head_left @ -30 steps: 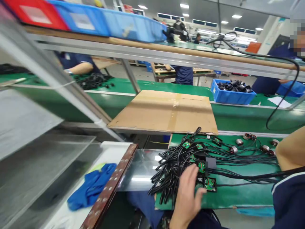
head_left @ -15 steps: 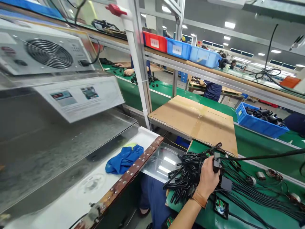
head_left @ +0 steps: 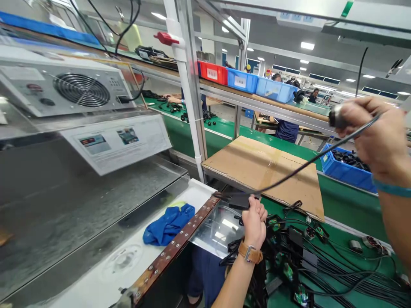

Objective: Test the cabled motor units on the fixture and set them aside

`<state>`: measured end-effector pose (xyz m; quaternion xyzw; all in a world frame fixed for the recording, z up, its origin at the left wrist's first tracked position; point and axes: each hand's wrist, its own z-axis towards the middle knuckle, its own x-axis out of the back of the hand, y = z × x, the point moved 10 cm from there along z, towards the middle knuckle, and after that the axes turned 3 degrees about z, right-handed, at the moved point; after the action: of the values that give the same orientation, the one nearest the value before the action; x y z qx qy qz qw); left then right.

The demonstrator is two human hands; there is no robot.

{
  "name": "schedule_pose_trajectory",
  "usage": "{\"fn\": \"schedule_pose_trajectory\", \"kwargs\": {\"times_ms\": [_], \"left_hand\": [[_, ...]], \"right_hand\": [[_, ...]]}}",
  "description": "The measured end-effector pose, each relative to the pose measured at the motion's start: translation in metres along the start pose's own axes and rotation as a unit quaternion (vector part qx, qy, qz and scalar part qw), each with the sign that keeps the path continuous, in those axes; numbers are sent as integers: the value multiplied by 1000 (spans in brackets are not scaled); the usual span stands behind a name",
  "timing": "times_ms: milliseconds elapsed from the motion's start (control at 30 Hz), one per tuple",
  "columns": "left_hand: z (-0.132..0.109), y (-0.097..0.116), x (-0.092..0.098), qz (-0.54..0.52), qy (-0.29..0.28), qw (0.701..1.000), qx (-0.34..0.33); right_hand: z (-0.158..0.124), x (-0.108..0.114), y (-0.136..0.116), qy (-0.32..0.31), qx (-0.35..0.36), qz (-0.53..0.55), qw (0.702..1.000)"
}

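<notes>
Cable [head_left: 302, 168] stretches taut above the cardboard sheet [head_left: 250, 160], its black block end clenched in the left hand [head_left: 255, 219], its other end gripped by the raised right hand [head_left: 380, 139]; tangled leads [head_left: 321, 265] lie on the green bench [head_left: 284, 297] below.

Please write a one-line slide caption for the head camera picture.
The left hand and the raised right hand hold one black cable taut beside a tangled cable pile.

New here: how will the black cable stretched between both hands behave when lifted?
Probably floppy: the cable looks straight only because the left hand and right hand hold its ends apart. Likely snag-prone: the cable pile beside it lies tangled.
</notes>
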<state>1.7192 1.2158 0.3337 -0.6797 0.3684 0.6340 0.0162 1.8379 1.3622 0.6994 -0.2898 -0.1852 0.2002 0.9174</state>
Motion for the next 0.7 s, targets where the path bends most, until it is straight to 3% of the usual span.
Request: {"fn": "schedule_pose_trajectory", "kwargs": {"times_ms": [100, 167, 333, 500, 600, 667, 700], "left_hand": [[-6, -28, 38, -32, 61, 996, 62], [-17, -29, 47, -79, 75, 988, 106], [-38, 19, 16, -253, 7, 958, 131], [-44, 44, 0, -298, 65, 941, 147], [-67, 84, -5, -290, 47, 946, 140], [-92, 131, 12, -219, 44, 970, 97], [-108, 161, 31, -154, 59, 985, 51]], "right_hand": [[-26, -32, 49, -44, -86, -11, 995], [-41, -52, 74, -86, -122, -1, 989], [-73, -81, 106, -175, -151, 14, 973], [-148, -102, 125, -348, -252, 52, 902], [-178, -111, 124, -382, -255, 47, 887], [-185, -132, 118, -391, -222, 48, 892], [-187, -150, 115, -399, -201, 52, 893]]}}
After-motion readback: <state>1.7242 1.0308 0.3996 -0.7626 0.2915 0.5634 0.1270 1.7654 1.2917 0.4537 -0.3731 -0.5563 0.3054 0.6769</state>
